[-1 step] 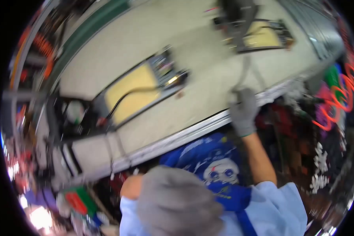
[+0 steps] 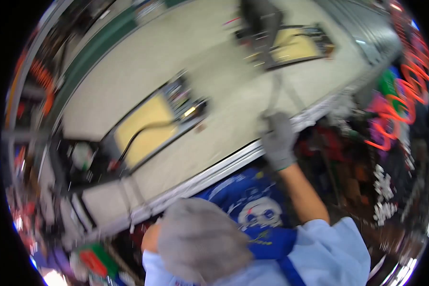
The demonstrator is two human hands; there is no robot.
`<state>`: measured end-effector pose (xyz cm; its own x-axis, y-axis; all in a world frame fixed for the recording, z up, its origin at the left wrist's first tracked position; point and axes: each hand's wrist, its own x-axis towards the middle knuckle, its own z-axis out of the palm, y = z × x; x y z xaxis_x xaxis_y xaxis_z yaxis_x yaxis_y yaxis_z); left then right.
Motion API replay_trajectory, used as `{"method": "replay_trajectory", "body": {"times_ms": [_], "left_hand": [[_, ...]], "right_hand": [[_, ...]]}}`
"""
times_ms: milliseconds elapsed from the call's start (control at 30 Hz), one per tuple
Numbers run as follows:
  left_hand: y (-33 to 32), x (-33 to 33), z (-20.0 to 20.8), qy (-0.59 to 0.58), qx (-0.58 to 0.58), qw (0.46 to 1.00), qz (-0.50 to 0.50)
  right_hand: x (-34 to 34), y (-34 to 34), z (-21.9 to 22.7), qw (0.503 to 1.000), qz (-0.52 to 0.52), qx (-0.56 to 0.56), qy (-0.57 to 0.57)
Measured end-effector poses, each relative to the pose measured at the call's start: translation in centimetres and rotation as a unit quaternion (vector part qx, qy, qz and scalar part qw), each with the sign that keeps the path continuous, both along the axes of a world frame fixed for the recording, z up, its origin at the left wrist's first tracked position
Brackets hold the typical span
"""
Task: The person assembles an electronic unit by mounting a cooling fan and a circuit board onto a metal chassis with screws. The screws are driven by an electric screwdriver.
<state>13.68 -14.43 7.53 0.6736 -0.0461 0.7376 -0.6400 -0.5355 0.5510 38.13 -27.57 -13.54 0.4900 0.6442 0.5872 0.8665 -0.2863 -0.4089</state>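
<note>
My right hand (image 2: 279, 143), in a grey glove, is at the metal front rail of a pale work surface (image 2: 224, 128). Its fingers are curled and blurred. A thin grey strip (image 2: 274, 90) runs from them up toward a dark upright piece (image 2: 262, 33), with what looks like its shadow beside it. A large grey gloved shape, seemingly my left hand (image 2: 202, 240), is raised very close to the camera; its fingers cannot be made out. A grey tray with a yellow panel (image 2: 145, 121) and electronic parts at one end lies to the left.
A second tray with a yellow panel (image 2: 295, 45) lies at the far right. A black open frame (image 2: 62, 167) stands at the left end. Orange coiled hoses (image 2: 407, 95) hang at right. Two thin strips (image 2: 128, 193) cross the front edge at left.
The whole view has shifted, so the surface and trays stand further left and slightly lower. Both hands keep about the same place relative to the surface and my body.
</note>
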Motion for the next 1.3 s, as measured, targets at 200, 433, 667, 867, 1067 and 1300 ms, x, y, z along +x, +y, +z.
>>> {"method": "replay_trajectory", "body": {"times_ms": [200,433,667,867,1067,1300], "left_hand": [[-2.4,5.2,-8.6,0.191,0.094,0.976,0.049],[-2.5,7.6,-14.6,0.271,0.143,0.951,0.036],[-2.8,8.7,-15.5,0.226,0.079,0.969,0.065],[-2.9,8.1,-15.6,0.228,0.058,0.968,0.083],[-3.1,8.0,-15.3,0.257,0.032,0.962,0.087],[-3.3,8.1,-15.2,0.268,0.041,0.957,0.099]], "right_hand": [[-3.0,1.0,1.4,0.997,-0.003,0.048,0.06],[-2.2,0.9,2.4,0.996,-0.019,0.057,0.059],[-1.8,1.0,2.7,0.997,-0.02,0.04,0.068],[-2.1,1.2,2.5,0.997,-0.024,0.06,0.051],[-2.1,1.1,2.5,0.997,-0.029,0.056,0.042],[-2.2,0.9,2.1,0.997,-0.026,0.036,0.059]]}}
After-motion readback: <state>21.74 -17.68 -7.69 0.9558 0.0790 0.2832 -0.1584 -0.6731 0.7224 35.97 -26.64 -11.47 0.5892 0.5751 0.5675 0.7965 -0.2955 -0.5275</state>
